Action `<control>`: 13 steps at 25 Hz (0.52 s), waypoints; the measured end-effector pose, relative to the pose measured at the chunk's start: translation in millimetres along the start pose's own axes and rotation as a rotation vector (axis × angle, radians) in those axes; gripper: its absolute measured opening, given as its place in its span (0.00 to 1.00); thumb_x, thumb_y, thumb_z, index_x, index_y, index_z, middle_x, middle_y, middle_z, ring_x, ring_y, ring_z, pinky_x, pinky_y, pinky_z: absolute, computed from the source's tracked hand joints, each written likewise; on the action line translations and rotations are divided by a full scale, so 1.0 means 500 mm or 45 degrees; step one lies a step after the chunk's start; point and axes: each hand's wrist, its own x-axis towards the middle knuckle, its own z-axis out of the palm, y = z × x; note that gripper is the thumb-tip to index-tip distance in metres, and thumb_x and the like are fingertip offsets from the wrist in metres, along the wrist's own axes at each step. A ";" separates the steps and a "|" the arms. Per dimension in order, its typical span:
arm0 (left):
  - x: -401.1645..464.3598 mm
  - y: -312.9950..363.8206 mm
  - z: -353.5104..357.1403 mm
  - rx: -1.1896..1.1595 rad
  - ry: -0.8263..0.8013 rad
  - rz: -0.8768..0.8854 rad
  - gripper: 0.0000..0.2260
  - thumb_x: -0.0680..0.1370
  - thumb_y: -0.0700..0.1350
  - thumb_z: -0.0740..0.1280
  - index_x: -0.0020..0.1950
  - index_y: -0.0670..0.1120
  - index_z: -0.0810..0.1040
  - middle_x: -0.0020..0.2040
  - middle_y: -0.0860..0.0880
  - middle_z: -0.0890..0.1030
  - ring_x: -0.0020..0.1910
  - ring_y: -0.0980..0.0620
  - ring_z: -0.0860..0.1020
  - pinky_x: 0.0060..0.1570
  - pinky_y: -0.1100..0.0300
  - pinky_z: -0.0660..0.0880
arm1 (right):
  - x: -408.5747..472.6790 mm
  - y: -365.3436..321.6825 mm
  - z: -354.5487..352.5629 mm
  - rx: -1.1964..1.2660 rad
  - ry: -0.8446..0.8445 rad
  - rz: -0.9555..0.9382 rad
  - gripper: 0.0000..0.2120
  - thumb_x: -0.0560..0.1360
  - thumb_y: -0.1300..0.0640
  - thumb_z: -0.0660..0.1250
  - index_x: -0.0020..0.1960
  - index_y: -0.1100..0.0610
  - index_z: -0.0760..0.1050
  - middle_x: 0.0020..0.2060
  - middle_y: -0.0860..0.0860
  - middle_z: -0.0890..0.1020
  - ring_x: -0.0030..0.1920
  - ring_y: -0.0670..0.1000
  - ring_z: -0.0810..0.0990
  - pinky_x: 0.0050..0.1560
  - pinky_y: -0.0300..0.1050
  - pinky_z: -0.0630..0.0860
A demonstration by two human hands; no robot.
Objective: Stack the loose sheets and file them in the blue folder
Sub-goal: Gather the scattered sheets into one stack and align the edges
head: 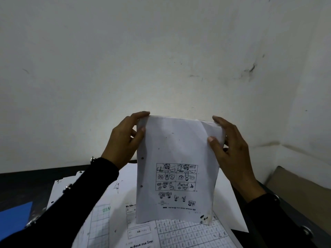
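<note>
- Nearest the camera, loose sheets (136, 233) lie spread and overlapping on the dark table (19, 185); several carry printed grids and forms, and punched holes show along some edges.
- At the lower left edge, a corner of the blue folder (13, 216) rests on the table, partly under the left sleeve (71, 210), which is black with small metal studs.
- A thin stack of sheets (177, 169) stands upright on its lower edge, that edge resting on the spread papers. The front page shows a comic-style grid of drawings printed upside down, two punched holes on its left margin, and a dark stained, torn lower right corner.
- The left hand (121, 142) holds the stack's upper left edge: fingers curl behind and over the top corner, thumb pressed on the front face.
- The right hand (231, 149) grips the upper right edge the same way, thumb on the front, fingers wrapped behind. The top right corner of the stack is folded or bent under that grip.
- The right sleeve (268, 215) is black too, with a stud near the cuff.
- To the right, beyond the table edge, sits a brown cardboard-like panel (300, 185).
- Behind everything rises a white wall (161, 51), scuffed with dark marks towards the right.
</note>
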 end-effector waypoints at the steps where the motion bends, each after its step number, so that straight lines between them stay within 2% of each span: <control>1: 0.000 0.002 0.000 -0.007 0.002 -0.008 0.16 0.79 0.40 0.62 0.66 0.51 0.71 0.54 0.54 0.74 0.38 0.60 0.75 0.38 0.77 0.70 | 0.000 0.000 0.000 0.005 0.010 0.007 0.21 0.76 0.55 0.63 0.69 0.52 0.69 0.59 0.44 0.73 0.55 0.42 0.74 0.53 0.49 0.79; 4: 0.000 0.003 -0.005 -0.051 -0.006 -0.026 0.15 0.79 0.41 0.62 0.64 0.54 0.71 0.52 0.56 0.74 0.36 0.61 0.76 0.37 0.73 0.73 | 0.002 -0.004 -0.004 0.012 0.012 0.018 0.20 0.75 0.55 0.63 0.66 0.53 0.71 0.59 0.43 0.73 0.54 0.48 0.76 0.52 0.53 0.80; 6: 0.001 0.005 -0.008 -0.099 -0.029 -0.069 0.16 0.79 0.42 0.62 0.64 0.58 0.70 0.50 0.58 0.74 0.36 0.58 0.76 0.38 0.66 0.77 | 0.000 -0.011 -0.008 0.017 0.003 0.052 0.20 0.76 0.54 0.64 0.67 0.51 0.69 0.57 0.44 0.75 0.52 0.50 0.79 0.48 0.46 0.80; 8: -0.004 0.006 -0.006 -0.164 -0.053 -0.166 0.19 0.80 0.44 0.62 0.69 0.59 0.65 0.48 0.57 0.76 0.38 0.56 0.77 0.40 0.63 0.77 | -0.004 -0.013 -0.009 0.174 -0.021 0.194 0.24 0.78 0.55 0.66 0.71 0.45 0.63 0.49 0.44 0.79 0.45 0.48 0.81 0.41 0.39 0.79; 10: -0.023 -0.002 0.004 -0.329 -0.079 -0.308 0.19 0.79 0.46 0.63 0.68 0.58 0.64 0.44 0.56 0.78 0.41 0.53 0.78 0.40 0.63 0.76 | -0.014 -0.011 -0.003 0.433 -0.031 0.423 0.25 0.78 0.54 0.67 0.70 0.41 0.61 0.43 0.42 0.82 0.41 0.45 0.82 0.37 0.40 0.79; 13: -0.073 -0.029 0.036 -0.543 -0.146 -0.508 0.11 0.76 0.50 0.64 0.56 0.49 0.73 0.48 0.52 0.82 0.48 0.52 0.81 0.47 0.55 0.80 | -0.044 0.011 0.017 0.701 0.003 0.663 0.11 0.77 0.52 0.65 0.58 0.50 0.71 0.40 0.45 0.83 0.38 0.45 0.83 0.34 0.36 0.77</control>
